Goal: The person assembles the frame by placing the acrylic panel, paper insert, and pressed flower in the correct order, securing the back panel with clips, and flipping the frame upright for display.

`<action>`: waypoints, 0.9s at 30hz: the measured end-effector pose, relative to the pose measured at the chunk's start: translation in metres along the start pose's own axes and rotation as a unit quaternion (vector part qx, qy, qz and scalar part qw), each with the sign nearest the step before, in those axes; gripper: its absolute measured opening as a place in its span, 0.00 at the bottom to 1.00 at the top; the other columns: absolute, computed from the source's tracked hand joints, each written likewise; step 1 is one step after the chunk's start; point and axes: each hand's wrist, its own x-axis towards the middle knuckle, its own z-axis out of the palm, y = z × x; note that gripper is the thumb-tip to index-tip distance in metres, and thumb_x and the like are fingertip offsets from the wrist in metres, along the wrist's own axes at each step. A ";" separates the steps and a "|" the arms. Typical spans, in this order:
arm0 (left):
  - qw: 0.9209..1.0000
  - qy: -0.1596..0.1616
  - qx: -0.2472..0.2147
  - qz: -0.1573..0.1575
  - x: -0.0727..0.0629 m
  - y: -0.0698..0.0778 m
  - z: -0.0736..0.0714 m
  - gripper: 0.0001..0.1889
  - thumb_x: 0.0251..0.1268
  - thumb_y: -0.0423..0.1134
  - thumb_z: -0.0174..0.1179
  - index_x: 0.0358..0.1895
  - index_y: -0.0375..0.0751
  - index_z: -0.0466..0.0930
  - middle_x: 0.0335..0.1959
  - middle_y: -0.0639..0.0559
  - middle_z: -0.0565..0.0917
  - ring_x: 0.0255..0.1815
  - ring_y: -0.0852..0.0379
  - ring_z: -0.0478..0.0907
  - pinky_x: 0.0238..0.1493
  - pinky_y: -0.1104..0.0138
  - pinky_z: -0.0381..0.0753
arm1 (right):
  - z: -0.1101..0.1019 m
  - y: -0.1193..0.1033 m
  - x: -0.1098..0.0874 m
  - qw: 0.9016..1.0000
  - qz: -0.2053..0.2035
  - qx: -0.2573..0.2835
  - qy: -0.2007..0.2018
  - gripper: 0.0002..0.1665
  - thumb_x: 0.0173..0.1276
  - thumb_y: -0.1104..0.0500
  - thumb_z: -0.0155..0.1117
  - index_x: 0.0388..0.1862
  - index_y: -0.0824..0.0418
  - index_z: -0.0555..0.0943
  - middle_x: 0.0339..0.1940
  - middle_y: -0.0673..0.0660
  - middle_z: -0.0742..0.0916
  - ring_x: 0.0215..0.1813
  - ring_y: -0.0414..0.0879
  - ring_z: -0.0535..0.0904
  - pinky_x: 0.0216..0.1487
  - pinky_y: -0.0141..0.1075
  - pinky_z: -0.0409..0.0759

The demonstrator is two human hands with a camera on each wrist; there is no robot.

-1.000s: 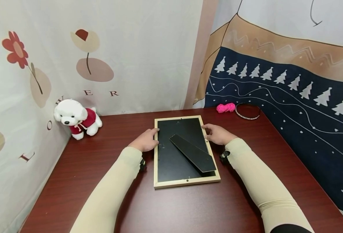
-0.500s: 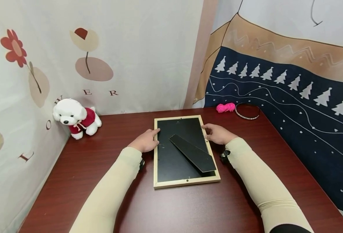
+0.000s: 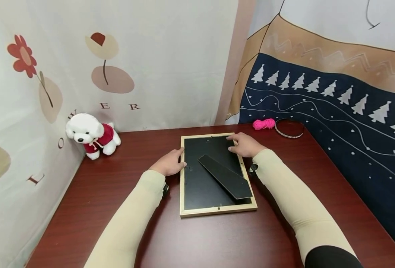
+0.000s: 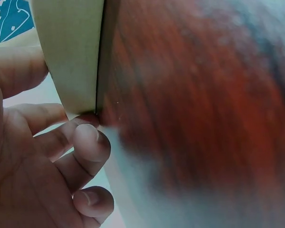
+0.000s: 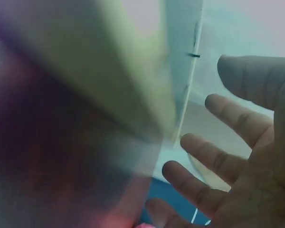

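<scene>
A picture frame (image 3: 218, 209) with a pale wood border and black back lies face down on the table. Its black easel stand (image 3: 225, 177) runs slantwise across the back panel. At the left border my left hand (image 3: 168, 162) pinches the frame, thumb on top and fingers at the side edge. In the left wrist view, the frame's wooden side (image 4: 73, 52) sits between the thumb and fingers (image 4: 91, 142). My right hand (image 3: 246, 144) hovers over the upper right border with fingers spread. The right wrist view has these fingers (image 5: 218, 161) apart from the blurred wooden border (image 5: 137, 61).
A white plush dog (image 3: 91, 134) in a red top sits at the table's back left. Pink yarn (image 3: 264, 124) and a thin headband-like hoop (image 3: 288, 136) lie at the back right. Printed curtains (image 3: 170, 67) rise behind the reddish-brown table (image 3: 117, 208).
My right hand has come off the frame's right edge, moving up and inward over the upper right border. My left hand stays at the left border. The head view has shifted slightly.
</scene>
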 end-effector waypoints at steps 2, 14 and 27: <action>1.000 0.001 0.000 0.000 0.000 0.001 0.000 0.40 0.83 0.46 0.54 0.87 0.37 0.45 0.84 0.31 0.55 0.84 0.38 0.56 0.81 0.47 0.62 | -0.004 -0.007 0.009 1.000 -0.014 -0.001 -0.013 0.33 0.77 0.55 0.64 0.78 0.61 0.74 0.74 0.67 0.76 0.73 0.61 0.72 0.79 0.56 0.67; 1.000 0.000 -0.001 -0.001 0.000 0.003 0.001 0.40 0.82 0.45 0.54 0.87 0.37 0.45 0.84 0.31 0.56 0.83 0.38 0.59 0.80 0.47 0.64 | -0.001 -0.027 0.050 0.994 0.002 -0.047 -0.096 0.40 0.76 0.54 0.63 0.85 0.54 0.64 0.82 0.63 0.69 0.79 0.58 0.65 0.82 0.56 0.61; 1.000 -0.005 0.009 -0.014 -0.003 0.005 -0.002 0.40 0.83 0.45 0.54 0.87 0.38 0.45 0.84 0.32 0.56 0.83 0.38 0.59 0.80 0.47 0.64 | 0.002 -0.042 0.056 0.991 0.043 -0.076 -0.106 0.40 0.74 0.52 0.63 0.84 0.46 0.66 0.74 0.63 0.70 0.64 0.58 0.73 0.71 0.52 0.74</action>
